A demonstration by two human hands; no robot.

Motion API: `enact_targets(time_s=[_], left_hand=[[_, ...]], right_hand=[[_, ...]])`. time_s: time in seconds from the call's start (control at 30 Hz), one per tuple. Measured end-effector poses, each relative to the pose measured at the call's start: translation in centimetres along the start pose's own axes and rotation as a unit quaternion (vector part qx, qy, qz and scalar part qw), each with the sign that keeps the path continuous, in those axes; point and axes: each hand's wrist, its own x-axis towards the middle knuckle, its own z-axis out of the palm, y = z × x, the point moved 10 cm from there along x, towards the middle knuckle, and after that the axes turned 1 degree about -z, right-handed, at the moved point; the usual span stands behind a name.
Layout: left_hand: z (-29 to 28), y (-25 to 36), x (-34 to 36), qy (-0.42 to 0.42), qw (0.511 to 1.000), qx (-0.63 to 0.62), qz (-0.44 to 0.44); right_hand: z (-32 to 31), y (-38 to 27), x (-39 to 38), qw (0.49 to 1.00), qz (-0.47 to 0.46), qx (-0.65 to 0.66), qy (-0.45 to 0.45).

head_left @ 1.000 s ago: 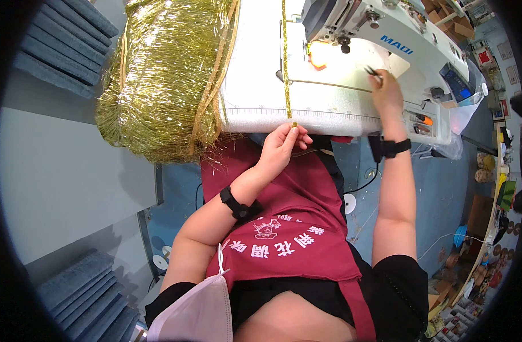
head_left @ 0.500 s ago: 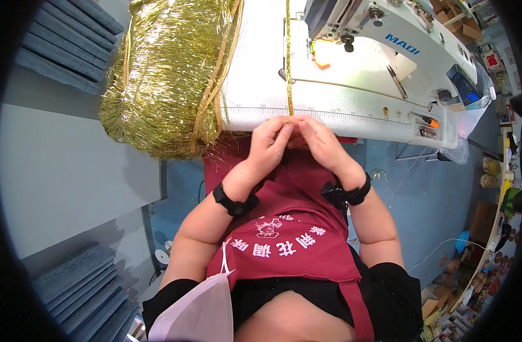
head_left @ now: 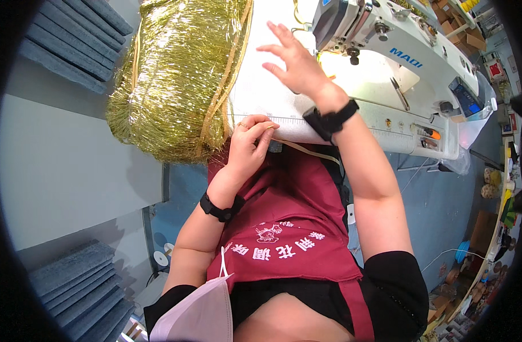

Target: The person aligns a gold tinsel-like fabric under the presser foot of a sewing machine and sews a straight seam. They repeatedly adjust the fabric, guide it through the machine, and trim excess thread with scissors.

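My left hand (head_left: pixel 251 143) is closed in a pinch at the front edge of the white sewing table (head_left: pixel 255 74). Between its fingertips is the end of a narrow gold ribbon (head_left: pixel 308 150), which trails off to the right across my apron. My right hand (head_left: pixel 298 62) is raised over the table with its fingers spread and nothing in it. Just right of that hand stands the head of a white sewing machine (head_left: pixel 381 34). A big bundle of gold tinsel fringe (head_left: pixel 175 80), bordered with gold ribbon, lies left of both hands.
Tweezers (head_left: pixel 400 93) lie on the machine bed. An orange-handled tool (head_left: pixel 429 133) sits in a recess at the table's right end. Stacked blue-grey panels (head_left: pixel 81 285) stand on the left. Shelves with boxes line the far right.
My hands have parted. The right hand has let go, opened and swung up over the table; the left has shifted left. The ribbon no longer runs straight up the table.
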Motion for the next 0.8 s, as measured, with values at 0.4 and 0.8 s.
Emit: enact_targets(time_s=[0.4,0.8], left_hand=[[-4.2,-1.9,0.7,0.133,0.971,0.193,0.042],[-9.6,-5.4,-0.7,0.154,0.944,0.29,-0.031]], right_hand=[[6.1,-7.0,-12.1,0.745,0.419,0.457,-0.247],[1.7,-8.6,-8.2,0.97,0.161,0.036,-0.18]])
